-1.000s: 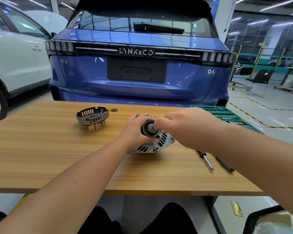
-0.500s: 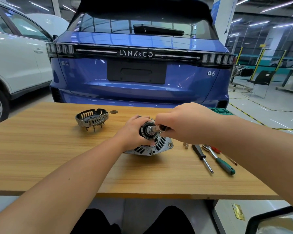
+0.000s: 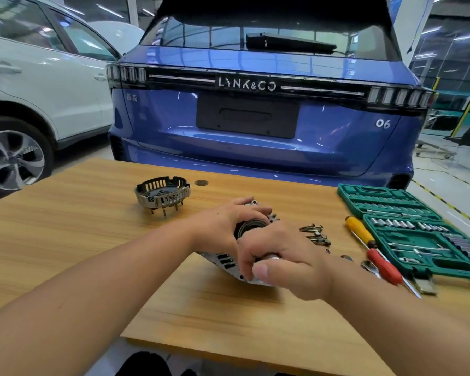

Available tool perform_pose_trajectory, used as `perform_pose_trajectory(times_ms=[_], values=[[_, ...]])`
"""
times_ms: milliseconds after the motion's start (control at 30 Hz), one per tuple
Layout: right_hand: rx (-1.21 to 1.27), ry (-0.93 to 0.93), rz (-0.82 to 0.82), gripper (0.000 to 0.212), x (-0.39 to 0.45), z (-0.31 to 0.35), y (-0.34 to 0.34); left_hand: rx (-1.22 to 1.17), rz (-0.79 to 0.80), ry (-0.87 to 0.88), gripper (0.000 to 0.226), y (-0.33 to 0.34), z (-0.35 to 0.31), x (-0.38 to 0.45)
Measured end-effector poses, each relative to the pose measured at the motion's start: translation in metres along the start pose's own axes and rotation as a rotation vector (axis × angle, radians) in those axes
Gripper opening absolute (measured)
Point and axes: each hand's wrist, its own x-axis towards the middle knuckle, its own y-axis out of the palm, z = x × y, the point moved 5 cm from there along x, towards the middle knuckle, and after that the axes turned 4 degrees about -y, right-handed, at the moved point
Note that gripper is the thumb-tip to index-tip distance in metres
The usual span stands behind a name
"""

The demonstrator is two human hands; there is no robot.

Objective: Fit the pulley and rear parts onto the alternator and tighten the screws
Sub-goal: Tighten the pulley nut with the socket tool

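Observation:
The silver alternator [image 3: 225,263] lies on the wooden table [image 3: 65,240], its black pulley [image 3: 248,226] facing up. My left hand [image 3: 223,226] grips the alternator and pulley from the far left side. My right hand [image 3: 285,263] is curled over the alternator's near edge, and its thumb and fingers pinch a small shiny metal piece [image 3: 272,257] that I cannot identify. The slotted rear cover [image 3: 162,195] stands apart at the back left. A pile of loose screws [image 3: 315,234] lies just right of the alternator.
An open green socket set [image 3: 418,234] sits at the table's right edge. Beside it lie a yellow-handled screwdriver [image 3: 360,230], a red-handled screwdriver [image 3: 383,267] and a wrench [image 3: 369,265]. A round washer [image 3: 201,182] lies behind the cover. A blue car [image 3: 255,118] stands beyond the table.
My right hand has dropped from the top of the pulley shaft to the alternator's near edge. The view has shifted, bringing the socket set and screws into sight.

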Motion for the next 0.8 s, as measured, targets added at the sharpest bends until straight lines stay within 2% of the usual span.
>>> perform_pose_trajectory(times_ms=[67, 133, 167, 233, 333, 400, 467, 533, 567, 633, 700, 800], values=[[0.035, -0.013, 0.015, 0.033, 0.011, -0.004, -0.003, -0.011, 0.018, 0.002, 0.078, -0.003, -0.004, -0.001], [0.068, -0.048, -0.067, 0.029, 0.018, -0.007, -0.009, 0.001, 0.033, 0.005, 0.091, -0.003, -0.005, -0.001], [0.094, -0.073, -0.154, 0.028, 0.019, -0.007, -0.011, 0.014, 0.024, 0.003, 0.096, -0.002, -0.004, -0.001], [0.192, -0.084, -0.351, 0.031, 0.017, -0.009, -0.012, -0.039, -0.048, -0.057, 0.089, 0.001, -0.001, -0.003], [0.308, -0.041, -0.659, 0.038, 0.013, -0.011, -0.007, -0.198, -0.225, -0.097, 0.057, 0.01, -0.002, -0.005], [0.265, 0.015, -0.907, 0.04, 0.01, -0.012, -0.004, -0.233, -0.327, -0.091, 0.037, 0.02, -0.007, -0.002], [0.196, 0.06, -1.141, 0.046, 0.003, -0.011, -0.005, -0.291, -0.384, -0.079, 0.035, 0.025, -0.013, 0.0], [0.167, 0.053, -1.288, 0.045, -0.007, -0.011, -0.007, -0.301, -0.388, -0.041, 0.041, 0.025, -0.022, 0.001], [0.18, 0.029, -1.299, 0.042, -0.011, -0.012, -0.008, -0.294, -0.378, -0.022, 0.044, 0.023, -0.025, 0.002], [0.269, -0.013, -1.199, 0.033, -0.019, -0.016, -0.009, -0.287, -0.344, -0.015, 0.048, 0.018, -0.028, 0.003], [0.326, -0.04, -0.996, 0.025, -0.021, -0.02, -0.01, -0.279, -0.321, -0.008, 0.052, 0.016, -0.029, 0.004], [0.275, -0.07, -0.655, 0.03, -0.017, -0.019, -0.019, -0.238, -0.31, 0.019, 0.05, 0.015, -0.029, 0.006]])
